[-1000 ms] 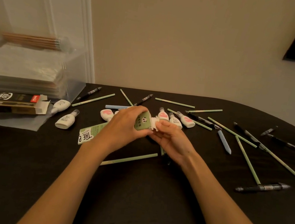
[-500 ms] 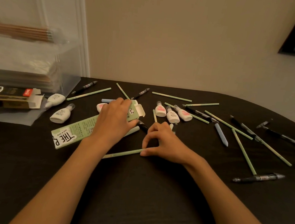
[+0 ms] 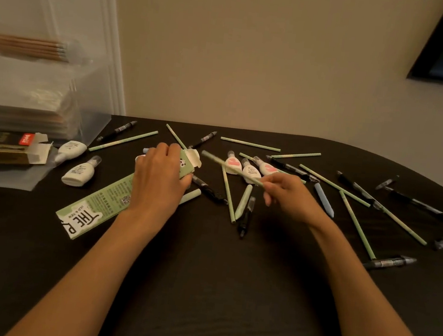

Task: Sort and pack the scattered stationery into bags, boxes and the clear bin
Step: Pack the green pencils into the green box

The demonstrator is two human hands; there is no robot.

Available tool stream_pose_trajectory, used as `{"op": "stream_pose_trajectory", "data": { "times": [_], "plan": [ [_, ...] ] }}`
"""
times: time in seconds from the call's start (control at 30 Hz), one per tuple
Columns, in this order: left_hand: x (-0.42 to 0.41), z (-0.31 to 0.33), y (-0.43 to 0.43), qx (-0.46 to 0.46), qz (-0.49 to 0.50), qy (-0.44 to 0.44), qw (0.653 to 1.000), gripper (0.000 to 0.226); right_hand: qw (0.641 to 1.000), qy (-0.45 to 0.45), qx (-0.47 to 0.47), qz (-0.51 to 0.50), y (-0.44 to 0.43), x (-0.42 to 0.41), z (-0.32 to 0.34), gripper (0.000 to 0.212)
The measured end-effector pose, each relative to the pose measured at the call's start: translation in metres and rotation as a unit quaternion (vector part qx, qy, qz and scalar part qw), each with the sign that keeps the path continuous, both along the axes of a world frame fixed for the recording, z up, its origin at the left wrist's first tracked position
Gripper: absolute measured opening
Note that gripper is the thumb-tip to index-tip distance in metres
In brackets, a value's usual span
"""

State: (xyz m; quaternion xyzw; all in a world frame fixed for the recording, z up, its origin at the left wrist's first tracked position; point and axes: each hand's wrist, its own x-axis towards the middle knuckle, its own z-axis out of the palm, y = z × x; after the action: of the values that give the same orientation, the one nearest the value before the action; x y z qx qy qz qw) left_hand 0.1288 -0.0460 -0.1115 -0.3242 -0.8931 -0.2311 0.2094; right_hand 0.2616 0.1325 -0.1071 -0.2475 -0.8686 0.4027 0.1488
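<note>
Since half a sec ago, R hand is lifting a green pencil off the table, thumb & fingertips pinching its near end. Far end is pointing at 10 o'clock, toward the open flap of the green pencil box. L hand is gripping the box's mouth end, prob. steadying it for loading. Pencil is hovering just at 3 o'clock of L fingers, not yet inside.

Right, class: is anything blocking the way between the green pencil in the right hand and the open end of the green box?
Nothing visible does. The right hand holds the green pencil with its far end just beside the open end of the green box, which the left hand grips.
</note>
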Motion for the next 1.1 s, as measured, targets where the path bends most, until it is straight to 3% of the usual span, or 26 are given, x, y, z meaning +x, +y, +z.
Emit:
{"op": "stream_pose_trajectory", "data": {
  "times": [0.1,0.17,0.33,0.43,0.67,0.8,0.87,0.93,1.0,1.1],
  "plan": [
    [0.003,-0.001,0.003,-0.018,-0.005,-0.009,1.000,0.050,0.994,0.006,-0.066,-0.089,-0.005,-0.006,-0.003,0.030],
    [0.005,-0.001,0.006,-0.022,-0.010,-0.007,1.000,0.051,0.993,-0.019,-0.062,-0.103,-0.014,-0.015,-0.008,0.029],
    [0.008,-0.006,0.008,-0.036,-0.030,-0.007,0.999,0.052,0.987,-0.119,0.061,-0.086,-0.031,-0.044,-0.011,0.012],
    [0.008,-0.007,0.009,-0.035,-0.038,-0.002,0.999,0.050,0.973,-0.181,0.117,-0.080,-0.033,-0.057,-0.011,0.013],
    [0.009,-0.010,0.012,-0.036,-0.052,0.008,0.998,0.046,0.946,-0.273,0.160,-0.067,-0.034,-0.083,-0.002,0.052],
    [0.008,-0.011,0.011,-0.049,-0.053,0.009,0.997,0.047,0.950,-0.305,0.070,0.006,-0.034,-0.086,0.011,0.013],
    [0.007,-0.011,0.011,-0.047,-0.053,0.007,0.997,0.049,0.956,-0.288,-0.029,0.038,-0.030,-0.081,0.015,0.017],
    [0.007,-0.011,0.012,-0.045,-0.054,0.008,0.997,0.051,0.953,-0.218,-0.200,0.060,-0.023,-0.072,0.014,0.021],
    [0.006,-0.010,0.012,-0.039,-0.055,0.005,0.998,0.052,0.926,-0.115,-0.352,0.078,-0.016,-0.062,0.009,0.025],
    [0.008,-0.009,0.012,-0.027,-0.059,0.002,0.998,0.051,0.863,-0.024,-0.493,0.108,-0.014,-0.048,0.002,0.021]
  ]
}}
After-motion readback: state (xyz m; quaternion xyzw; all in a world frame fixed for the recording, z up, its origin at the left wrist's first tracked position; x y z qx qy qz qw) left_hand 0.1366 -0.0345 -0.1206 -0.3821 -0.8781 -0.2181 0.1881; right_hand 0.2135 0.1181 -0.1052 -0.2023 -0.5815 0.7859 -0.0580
